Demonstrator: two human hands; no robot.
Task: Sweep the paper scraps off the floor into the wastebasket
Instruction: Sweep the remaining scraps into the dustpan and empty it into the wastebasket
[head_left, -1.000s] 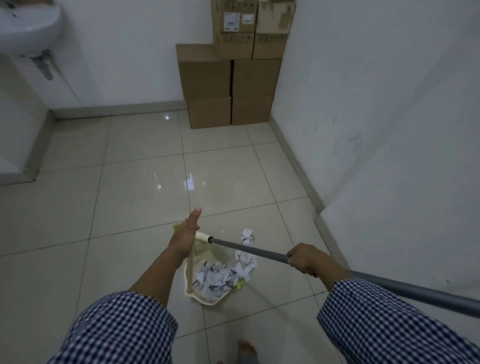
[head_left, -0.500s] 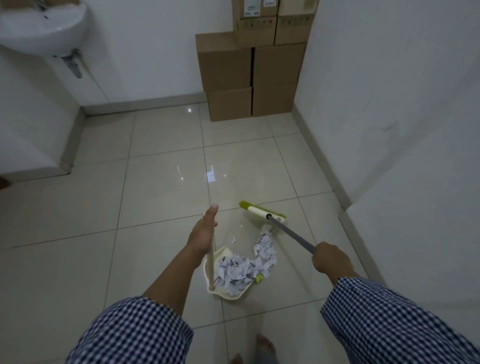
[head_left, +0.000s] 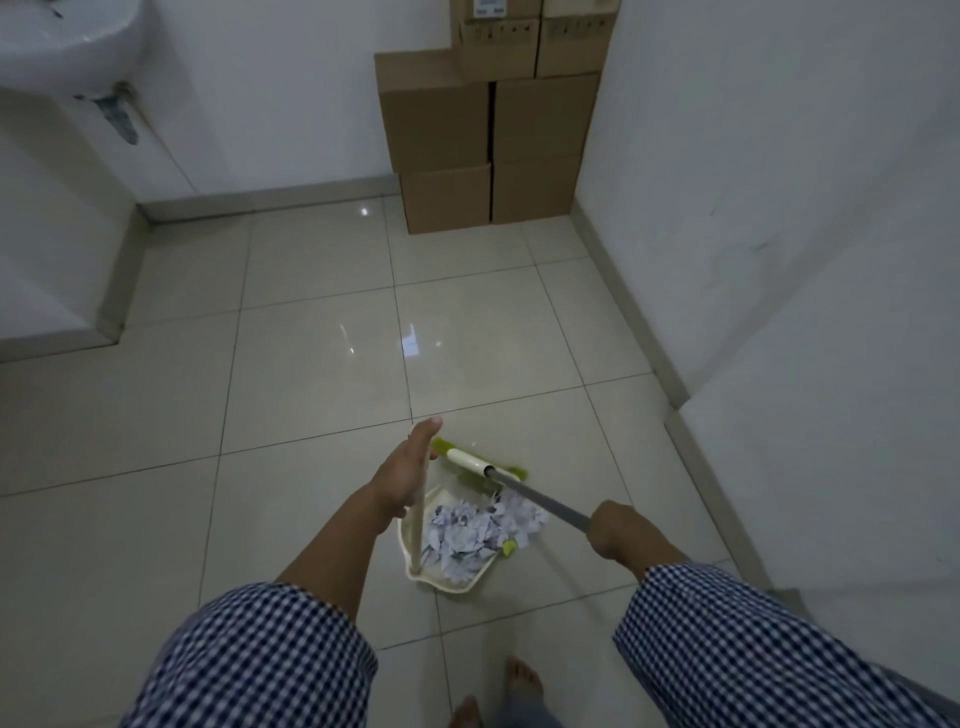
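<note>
- Grey broom pole (head_left: 540, 499) is clamped in the right hand (head_left: 618, 535); the left hand (head_left: 405, 478) grips the dustpan handle (head_left: 418, 525).
- Below both, paper scraps (head_left: 478, 535) heap in the dustpan (head_left: 452, 584), some at its lip.
- Lifting it tilted could spill them.

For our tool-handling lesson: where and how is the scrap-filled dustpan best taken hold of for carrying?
On the dustpan, grip the upright handle near its top, from the left side, as the left hand does. The handle rises from the pan's back wall, so lifting there should keep the paper scraps inside.
</note>
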